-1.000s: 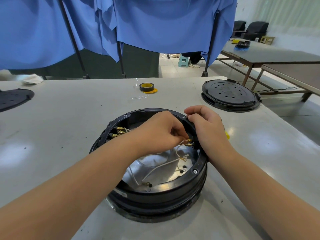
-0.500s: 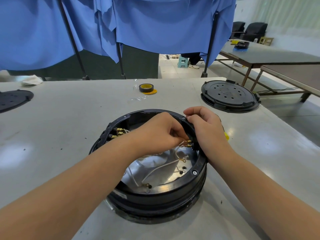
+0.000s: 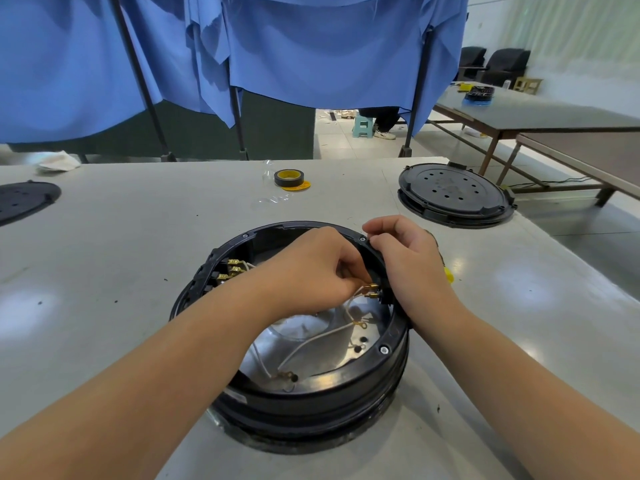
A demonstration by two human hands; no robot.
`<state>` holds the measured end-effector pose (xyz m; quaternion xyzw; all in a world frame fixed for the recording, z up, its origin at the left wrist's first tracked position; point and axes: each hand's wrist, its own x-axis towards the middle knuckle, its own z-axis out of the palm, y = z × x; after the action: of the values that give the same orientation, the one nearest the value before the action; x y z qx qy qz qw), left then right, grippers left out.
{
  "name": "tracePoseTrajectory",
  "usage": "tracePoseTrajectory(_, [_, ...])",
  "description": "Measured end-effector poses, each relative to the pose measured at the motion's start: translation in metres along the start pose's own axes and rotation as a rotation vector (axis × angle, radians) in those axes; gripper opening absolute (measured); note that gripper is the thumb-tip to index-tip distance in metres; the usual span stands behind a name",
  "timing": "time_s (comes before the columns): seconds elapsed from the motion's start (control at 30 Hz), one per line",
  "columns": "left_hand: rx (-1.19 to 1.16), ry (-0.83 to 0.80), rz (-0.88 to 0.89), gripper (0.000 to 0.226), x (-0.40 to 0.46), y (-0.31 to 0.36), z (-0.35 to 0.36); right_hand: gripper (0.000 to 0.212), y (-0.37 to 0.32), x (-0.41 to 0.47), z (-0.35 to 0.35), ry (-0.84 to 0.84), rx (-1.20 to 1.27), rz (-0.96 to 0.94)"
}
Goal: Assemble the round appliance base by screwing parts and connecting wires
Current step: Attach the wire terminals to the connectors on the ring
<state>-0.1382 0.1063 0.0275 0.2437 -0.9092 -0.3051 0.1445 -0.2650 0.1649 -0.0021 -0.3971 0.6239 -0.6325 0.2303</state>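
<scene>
The round black appliance base lies open side up on the grey table, showing a shiny metal plate inside with white wires and brass terminals. My left hand reaches inside the ring and pinches a brass wire connector at the right inner wall. My right hand grips the ring's right rim beside that connector, fingers curled over the edge. More brass terminals sit at the left inner wall.
A black round cover with holes lies at the right back of the table. A roll of black tape sits at the back centre. Another black disc is at the left edge. Blue cloth hangs behind.
Both hands stay at the right inner wall of the base; only slight finger movement around the connector.
</scene>
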Motion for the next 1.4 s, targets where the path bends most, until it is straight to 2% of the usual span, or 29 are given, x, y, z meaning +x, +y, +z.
tracePoseTrajectory(0.3, [-0.049,-0.030,-0.060,0.019,-0.002,-0.002,-0.001,0.025,0.003,0.001,-0.002,-0.008,-0.016,-0.035])
tracePoseTrajectory(0.67, [-0.028,-0.177,-0.108,0.027,-0.005,0.000,-0.011,0.034,0.004,0.000,-0.002,-0.047,-0.040,-0.079])
tracePoseTrajectory(0.87, [0.060,0.040,-0.145,0.021,-0.029,-0.010,-0.038,0.031,0.001,0.005,-0.007,-0.080,-0.118,-0.030])
tracePoseTrajectory(0.97, [0.099,0.182,-0.159,0.027,-0.047,-0.021,-0.056,0.029,-0.011,0.009,-0.011,-0.116,-0.144,-0.010])
tracePoseTrajectory(1.13, [0.121,0.432,-0.201,0.034,-0.078,-0.043,-0.074,0.026,-0.032,0.008,-0.026,-0.190,-0.305,-0.113])
tracePoseTrajectory(1.23, [0.050,0.507,-0.260,0.040,-0.102,-0.054,-0.072,0.024,-0.035,-0.006,-0.046,-0.277,-0.387,-0.176])
tracePoseTrajectory(1.3, [0.014,0.524,-0.301,0.044,-0.120,-0.061,-0.064,0.034,-0.032,-0.022,-0.065,-0.324,-0.440,-0.164])
tracePoseTrajectory(1.4, [0.065,0.442,-0.308,0.055,-0.147,-0.070,-0.046,0.077,-0.018,-0.048,-0.087,-0.459,-0.572,-0.143])
